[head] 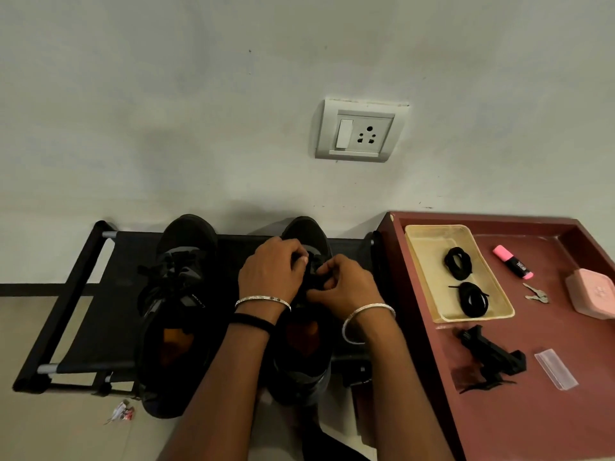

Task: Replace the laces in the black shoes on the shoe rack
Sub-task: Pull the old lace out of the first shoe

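Pinching lace [311, 275] btwn fingers [327, 273], rt shoe [305, 229]

Two black shoes stand side by side on the black shoe rack [83, 294], toes toward the far wall. The left shoe [179, 294] shows loose black laces [173, 264], while the left hand [273, 267] and right hand [342, 287] grip the right shoe [303, 361] over its lacing. To the right, a far lace coil [458, 263] and a near lace coil [474, 299] lie in a yellowish tray [423, 277].
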